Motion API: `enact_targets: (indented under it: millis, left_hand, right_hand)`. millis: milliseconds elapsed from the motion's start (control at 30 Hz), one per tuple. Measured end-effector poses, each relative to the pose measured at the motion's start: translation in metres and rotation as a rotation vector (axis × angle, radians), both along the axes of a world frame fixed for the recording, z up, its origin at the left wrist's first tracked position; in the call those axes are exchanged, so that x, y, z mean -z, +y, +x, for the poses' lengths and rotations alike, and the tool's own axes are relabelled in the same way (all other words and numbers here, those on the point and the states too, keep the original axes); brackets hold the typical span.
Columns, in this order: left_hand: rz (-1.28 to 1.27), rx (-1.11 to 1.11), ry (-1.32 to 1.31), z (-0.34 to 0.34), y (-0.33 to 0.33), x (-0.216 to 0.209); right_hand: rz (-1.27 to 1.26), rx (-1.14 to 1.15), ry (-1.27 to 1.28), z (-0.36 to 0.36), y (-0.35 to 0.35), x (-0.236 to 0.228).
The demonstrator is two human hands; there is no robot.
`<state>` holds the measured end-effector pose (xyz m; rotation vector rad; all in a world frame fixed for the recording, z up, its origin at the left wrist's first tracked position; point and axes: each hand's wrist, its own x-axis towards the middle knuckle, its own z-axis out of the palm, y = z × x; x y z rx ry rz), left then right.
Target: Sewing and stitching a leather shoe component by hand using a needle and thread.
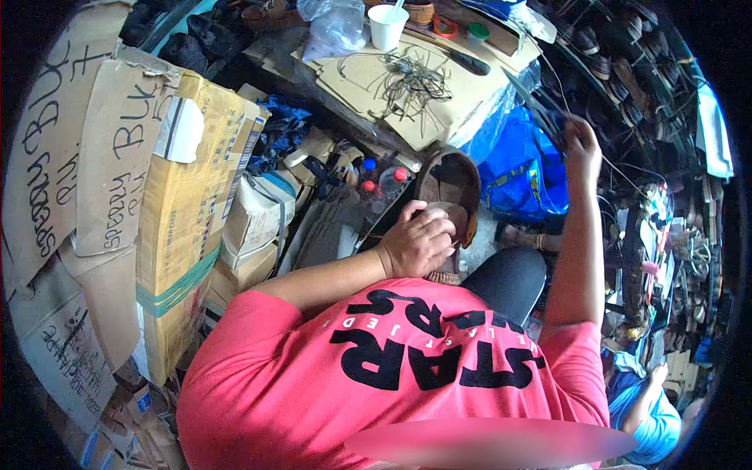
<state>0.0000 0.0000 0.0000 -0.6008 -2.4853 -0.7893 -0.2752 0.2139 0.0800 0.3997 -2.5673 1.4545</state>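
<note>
My left hand (423,239) is closed over a brown shoe (473,186) that stands at my lap, with its opening facing up. The fingers cover part of the shoe's front, and stitching shows at the near end. Out to the right, my right hand (581,145) is raised, its fingers pinched together. A thin pale thread (558,78) runs up from it, and another length trails off to the right. Dark blurred strips pass behind the fingers, so what else they may hold cannot be made out.
Ahead, a cardboard-topped table (352,78) bears a tangle of cord (415,84), a white cup (387,27) and a knife (468,63). A blue bag (521,168) lies beyond the shoe. Cardboard boxes (188,211) crowd the left; shoe racks (619,70) line the right. Another person (650,415) sits behind.
</note>
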Motion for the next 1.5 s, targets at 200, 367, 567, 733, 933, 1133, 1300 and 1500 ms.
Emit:
enact_targets:
  millis: [200,367,567,733,933,1133,1300,1500]
  left_hand:
    - [0.054,0.033,0.029,-0.001,-0.002,-0.006]
    - [0.064,0.000,0.002,-0.016,0.011,-0.012]
    - [0.024,-0.045,0.005,-0.036,0.039,-0.008]
    - [0.031,-0.133,-0.049,-0.037,0.068,-0.008]
    - [0.212,0.068,-0.120,-0.061,0.087,0.012]
    - [0.169,0.188,-0.092,-0.067,0.096,0.019]
    - [0.156,0.174,-0.097,-0.066,0.092,0.015]
    - [0.189,0.171,-0.079,-0.066,0.086,0.016]
  right_hand:
    - [-0.104,0.150,-0.343,0.132,0.141,0.031]
    - [0.403,0.120,-0.168,0.237,0.186,0.091]
    - [0.637,0.123,0.097,0.275,0.194,0.119]
    - [-0.028,0.188,-0.328,0.286,0.208,0.128]
    - [-0.280,0.276,-0.733,0.296,0.236,0.130]
    - [0.153,0.125,-0.696,0.293,0.241,0.097]
    - [-0.462,0.012,-0.936,0.286,0.205,0.045]
    - [-0.472,-0.429,-1.299,0.254,0.166,0.034]
